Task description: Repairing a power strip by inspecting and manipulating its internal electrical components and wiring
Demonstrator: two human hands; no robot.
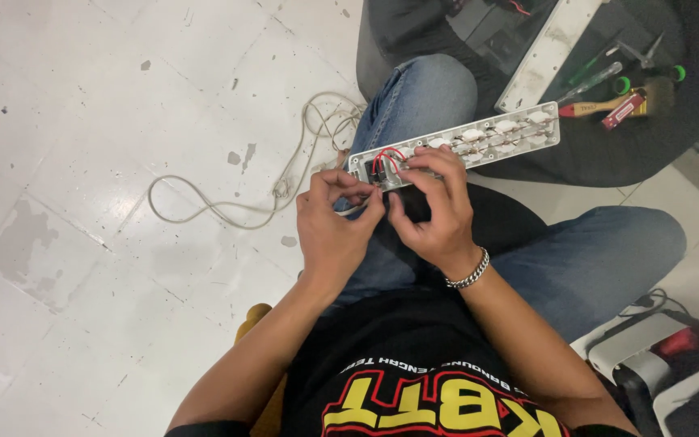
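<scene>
An opened white power strip (pixel 479 139) lies across my knees, its inner contacts and red wires (pixel 385 157) exposed at the near end. My left hand (pixel 335 228) pinches at the strip's wired end, fingertips touching the red wires. My right hand (pixel 438 212), with a metal bracelet on the wrist, grips the strip's body beside the wires, fingers curled over its edge. The strip's pale cord (pixel 228 206) trails off to the left over the floor.
A dark round table (pixel 600 158) ahead carries the strip's white cover (pixel 545 50), screwdrivers, a brush (pixel 608 105) and a red tool. White tiled floor (pixel 82 202) spreads to the left. White and black objects sit at the lower right (pixel 657 356).
</scene>
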